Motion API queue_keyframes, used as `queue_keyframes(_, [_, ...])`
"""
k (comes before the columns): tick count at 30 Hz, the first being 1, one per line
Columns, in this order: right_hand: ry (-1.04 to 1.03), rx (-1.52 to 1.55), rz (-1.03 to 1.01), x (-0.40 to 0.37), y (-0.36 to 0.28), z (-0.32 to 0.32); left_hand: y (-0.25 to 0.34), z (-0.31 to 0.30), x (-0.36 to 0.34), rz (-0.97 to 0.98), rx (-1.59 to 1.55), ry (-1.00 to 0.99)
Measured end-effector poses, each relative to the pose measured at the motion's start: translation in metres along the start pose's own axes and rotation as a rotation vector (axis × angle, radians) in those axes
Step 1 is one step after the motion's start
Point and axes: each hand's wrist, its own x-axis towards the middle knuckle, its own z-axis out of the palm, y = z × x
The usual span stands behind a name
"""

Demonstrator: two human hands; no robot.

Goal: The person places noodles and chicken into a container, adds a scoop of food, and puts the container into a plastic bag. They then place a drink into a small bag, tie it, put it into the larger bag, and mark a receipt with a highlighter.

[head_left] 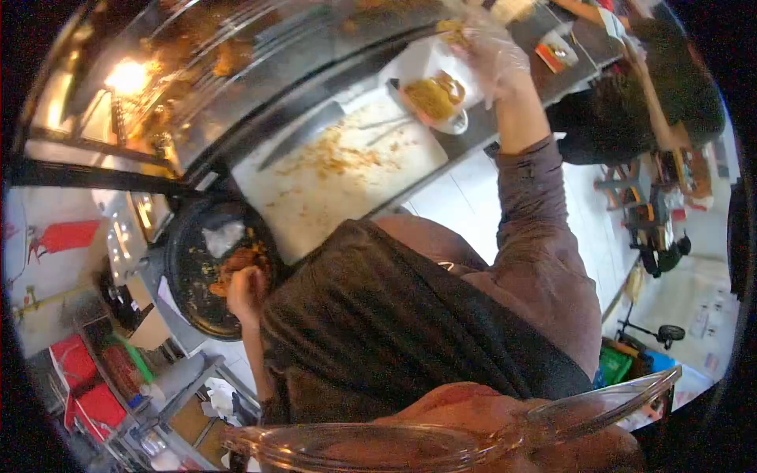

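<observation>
Over a round black pan (185, 276) at the left, my left hand (246, 290) is bare, its fingers curled at a browned piece of food (243, 262). A crumpled clear plastic piece (224, 237) lies in the same pan, among crumbs. My right hand (497, 63), in a clear plastic glove and blurred, reaches over the far side of an open white takeaway box (456, 124). Yellow-brown food (432, 98) fills part of this box, and more yellowish food (453, 33) shows by the gloved fingertips. I cannot tell whether these fingers grip it.
A white cutting board (307, 213) strewn with crumbs carries a large knife (303, 135). Behind it runs a lit glass display (229, 59). A small orange-and-white box (557, 52) stands farther right on the counter. Another person (670, 87) stands at the right.
</observation>
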Motion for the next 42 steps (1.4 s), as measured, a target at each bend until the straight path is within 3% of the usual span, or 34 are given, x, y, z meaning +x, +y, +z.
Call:
queue_keyframes(1, [0.117,-0.152,0.053,-0.004,0.004,-0.028,0.007,0.009,0.005,0.056,-0.021,0.012])
queue_keyframes(2, [0.125,-0.579,0.137,0.008,0.013,-0.063,0.012,0.018,0.010,0.112,-0.040,0.029])
queue_keyframes(4, [0.072,-0.883,0.208,0.019,0.045,-0.133,0.064,0.024,0.033,0.326,0.128,0.065])
queue_keyframes(6, [-0.026,-0.639,0.176,0.013,0.076,-0.186,0.090,0.039,0.044,0.338,0.166,0.033])
queue_keyframes(9, [-0.274,-1.377,0.225,0.021,0.079,-0.191,0.126,0.073,0.056,0.280,0.124,0.021])
queue_keyframes(12, [-0.650,-1.540,0.008,0.029,0.097,-0.197,0.159,0.105,0.062,0.229,0.066,0.009])
queue_keyframes(15, [-0.663,-1.428,0.254,0.041,0.106,-0.204,0.189,0.137,0.066,0.220,0.012,0.000])
queue_keyframes(18, [-0.562,-1.564,0.466,0.067,0.085,-0.210,0.202,0.156,0.069,0.192,0.095,0.015])
queue_keyframes(21, [-0.712,-1.979,-0.051,0.070,0.038,-0.225,0.219,0.162,0.070,0.122,0.075,0.058])
queue_keyframes(24, [-0.794,-2.086,-0.233,0.081,0.019,-0.271,0.225,0.160,0.073,0.121,0.122,0.048])
queue_keyframes(28, [-0.545,-2.241,-0.621,0.061,-0.003,-0.272,0.238,0.156,0.080,0.135,0.137,0.114])
queue_keyframes(31, [-0.211,-1.792,-0.415,0.057,0.023,-0.311,0.243,0.152,0.084,0.118,0.129,0.127])
queue_keyframes(34, [-0.040,-1.285,0.157,0.053,0.029,-0.309,0.245,0.151,0.086,0.126,0.171,0.127])
queue_keyframes(37, [-0.074,-1.180,-0.012,0.047,0.036,-0.310,0.241,0.156,0.085,0.119,0.163,0.120])
queue_keyframes(40, [-0.006,-1.439,0.122,0.043,0.025,-0.289,0.245,0.158,0.085,0.100,0.146,0.088])
queue_keyframes(42, [-0.096,-1.728,0.037,0.050,0.040,-0.310,0.245,0.160,0.084,0.102,0.138,0.092])
